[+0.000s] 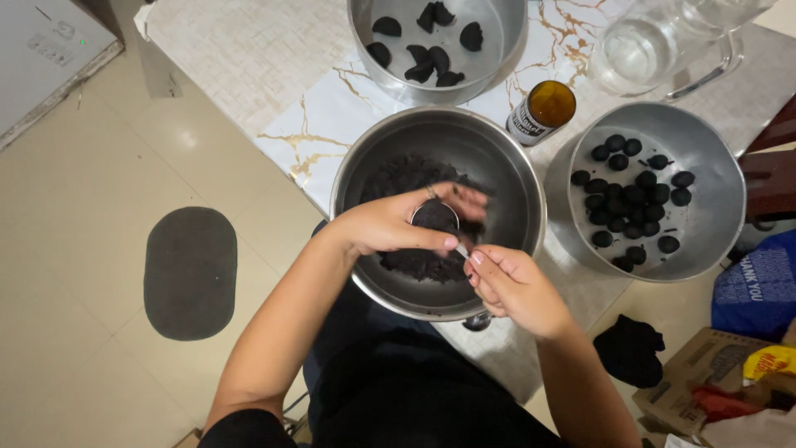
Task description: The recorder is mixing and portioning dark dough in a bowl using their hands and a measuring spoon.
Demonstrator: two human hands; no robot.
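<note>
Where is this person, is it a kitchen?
Probably a home kitchen or dining spot: steel bowls of dark dough and little black balls sit on a marble-patterned table, beside a glass jug.

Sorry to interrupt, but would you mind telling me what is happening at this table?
A person works over the middle steel bowl of dark crumbly mixture. The left hand presses mixture into a small round scoop; the right hand grips its handle. The bowl on the right holds finished dark balls, the far bowl dark pieces.

glass jug point(663, 41): top cut off | top bowl point(438, 50): rim cut off
</note>
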